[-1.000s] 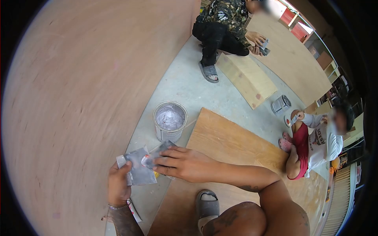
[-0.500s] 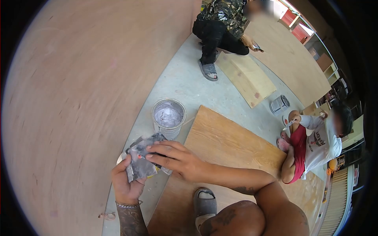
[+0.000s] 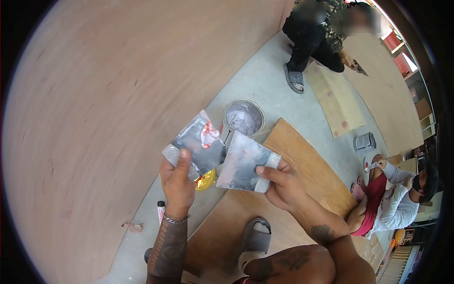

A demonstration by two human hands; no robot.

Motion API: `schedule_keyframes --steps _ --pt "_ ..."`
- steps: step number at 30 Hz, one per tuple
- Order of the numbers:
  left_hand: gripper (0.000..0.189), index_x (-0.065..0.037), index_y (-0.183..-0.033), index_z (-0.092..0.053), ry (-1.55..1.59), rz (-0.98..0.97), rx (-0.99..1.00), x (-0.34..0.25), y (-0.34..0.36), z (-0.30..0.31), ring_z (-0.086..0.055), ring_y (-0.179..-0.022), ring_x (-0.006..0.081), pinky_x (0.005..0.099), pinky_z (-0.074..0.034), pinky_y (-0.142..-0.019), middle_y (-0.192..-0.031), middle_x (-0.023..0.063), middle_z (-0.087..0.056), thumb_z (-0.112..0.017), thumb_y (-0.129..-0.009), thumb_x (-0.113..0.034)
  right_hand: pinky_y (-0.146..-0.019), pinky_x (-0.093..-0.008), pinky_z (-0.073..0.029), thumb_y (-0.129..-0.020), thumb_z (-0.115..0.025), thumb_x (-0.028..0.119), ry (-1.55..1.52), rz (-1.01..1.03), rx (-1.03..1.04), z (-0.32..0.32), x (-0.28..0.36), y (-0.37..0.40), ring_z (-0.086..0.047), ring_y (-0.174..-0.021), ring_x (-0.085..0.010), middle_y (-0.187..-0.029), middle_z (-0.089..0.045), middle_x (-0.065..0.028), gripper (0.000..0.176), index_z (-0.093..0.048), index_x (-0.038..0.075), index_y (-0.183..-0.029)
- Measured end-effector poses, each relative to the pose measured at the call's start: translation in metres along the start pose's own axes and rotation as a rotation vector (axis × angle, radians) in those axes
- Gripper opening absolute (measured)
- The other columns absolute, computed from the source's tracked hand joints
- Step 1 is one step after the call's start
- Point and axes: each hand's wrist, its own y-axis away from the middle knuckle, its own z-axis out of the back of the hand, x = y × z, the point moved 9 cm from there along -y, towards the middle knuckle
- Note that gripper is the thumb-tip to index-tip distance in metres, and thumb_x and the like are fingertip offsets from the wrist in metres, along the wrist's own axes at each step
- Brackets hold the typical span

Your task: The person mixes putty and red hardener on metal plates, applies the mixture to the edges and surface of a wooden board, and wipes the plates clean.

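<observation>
"In front of your bent knee, your left hand (image 3: 178, 183) holds a thin, square, grey scraper plate (image 3: 191, 139) bearing a white smear with red streaks (image 3: 209, 135)."

"How are its fingers set?"

"Closed on the plate's pale edge, your thumb across the upper face, the other fingers mostly hidden beneath."

"And the right?"

"Your right hand (image 3: 286, 187) pinches a paste-streaked, grey rectangular scraper plate (image 3: 245, 163) by its pale strip, thumb on top, fingers curled behind. Your plates nearly meet; I can't tell whether they touch."

"What lies about them?"

"Just beyond your plates, a round metal tin (image 3: 224, 124) of lilac-grey paste (image 3: 243, 119); under your left plate's near side, partly covered, a shiny gold disc (image 3: 207, 181); beside your left wrist, a black-capped white marker (image 3: 161, 209) on the pale grey floor (image 3: 142, 241)."
</observation>
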Motion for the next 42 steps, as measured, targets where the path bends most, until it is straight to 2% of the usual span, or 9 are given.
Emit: schedule_keyframes --steps 11,15,17,22,25,27,32,36,42 --pt "0.052 0.005 -0.123 -0.055 -0.795 0.195 0.523 -0.001 0.013 -0.036 -0.061 -0.093 0.0160 0.0300 -0.047 -0.087 -0.108 0.0094 -0.064 -0.044 -0.102 -0.041 -0.090 -0.0348 -0.051 -0.092 -0.056 0.000 0.066 0.069 -0.045 0.002 0.009 0.000 -0.062 -0.101 -0.0182 -0.112 -0.064 -0.0088 0.030 -0.055 0.002 -0.122" --pt "0.047 0.003 -0.121 -0.056 -0.153 0.334 0.102 0.036 0.008 -0.005 -0.065 -0.092 0.0216 0.0351 -0.051 -0.084 -0.109 0.0111 -0.065 -0.046 -0.101 -0.038 -0.090 -0.0405 -0.051 -0.090 -0.060 0.002 0.866 0.712 -0.060 -0.028 0.067 0.030 -0.062 -0.103 -0.0265 -0.114 -0.063 -0.0155 0.029 -0.059 -0.001 -0.119" --pt "0.040 0.001 -0.121 -0.054 0.473 0.687 0.027 0.055 0.023 -0.021 -0.066 -0.098 0.0261 0.0424 -0.054 -0.082 -0.113 0.0129 -0.065 -0.052 -0.098 -0.031 -0.095 -0.0468 -0.049 -0.084 -0.061 -0.006 1.125 1.351 0.387 -0.075 0.064 0.061 -0.060 -0.109 -0.0352 -0.117 -0.060 -0.0215 0.031 -0.062 -0.001 -0.115" --pt "0.040 0.001 -0.123 -0.052 0.577 0.712 0.098 0.034 0.029 -0.029 -0.066 -0.101 0.0291 0.0492 -0.054 -0.088 -0.113 0.0147 -0.064 -0.055 -0.094 -0.026 -0.103 -0.0490 -0.043 -0.074 -0.063 -0.011 1.333 1.103 0.315 -0.057 0.020 0.031 -0.055 -0.119 -0.0402 -0.126 -0.056 -0.0211 0.046 -0.063 0.001 -0.118" --pt "0.038 0.004 -0.122 -0.052 0.562 0.598 0.135 -0.002 0.011 -0.014 -0.067 -0.097 0.0265 0.0444 -0.055 -0.085 -0.111 0.0145 -0.065 -0.056 -0.094 -0.022 -0.102 -0.0454 -0.045 -0.073 -0.061 -0.011 1.662 0.820 0.583 -0.033 -0.004 0.015 -0.057 -0.118 -0.0377 -0.126 -0.058 -0.0171 0.047 -0.063 0.001 -0.119" --pt "0.035 0.006 -0.121 -0.052 0.216 0.361 0.067 -0.024 -0.008 0.008 -0.067 -0.094 0.0231 0.0381 -0.055 -0.082 -0.109 0.0146 -0.065 -0.057 -0.093 -0.016 -0.100 -0.0442 -0.046 -0.072 -0.062 -0.010 1.601 0.879 0.472 -0.037 0.025 0.014 -0.057 -0.116 -0.0364 -0.126 -0.059 -0.0153 0.049 -0.063 0.002 -0.119" --pt "0.031 0.006 -0.117 -0.055 0.029 0.448 0.125 -0.018 -0.005 0.002 -0.066 -0.091 0.0186 0.0320 -0.054 -0.080 -0.104 0.0123 -0.066 -0.058 -0.094 -0.014 -0.095 -0.0432 -0.049 -0.070 -0.066 0.008 1.756 1.267 0.459 -0.109 0.066 0.040 -0.060 -0.112 -0.0327 -0.123 -0.062 -0.0127 0.047 -0.066 0.008 -0.117" --pt "0.031 0.006 -0.115 -0.058 -0.122 0.456 0.140 -0.009 0.000 0.002 -0.064 -0.094 0.0185 0.0322 -0.050 -0.085 -0.105 0.0112 -0.066 -0.058 -0.093 -0.015 -0.097 -0.0439 -0.047 -0.069 -0.065 0.007 1.899 0.985 0.620 -0.106 0.032 0.027 -0.059 -0.112 -0.0306 -0.122 -0.063 -0.0055 0.047 -0.067 0.010 -0.116" --pt "0.029 0.004 -0.117 -0.058 -0.018 0.457 0.145 0.004 0.007 0.002 -0.064 -0.095 0.0181 0.0322 -0.051 -0.085 -0.106 0.0104 -0.066 -0.055 -0.094 -0.014 -0.095 -0.0428 -0.047 -0.068 -0.065 0.002 1.840 1.047 0.510 -0.104 0.035 0.028 -0.060 -0.111 -0.0313 -0.119 -0.064 -0.0088 0.048 -0.067 0.008 -0.116"
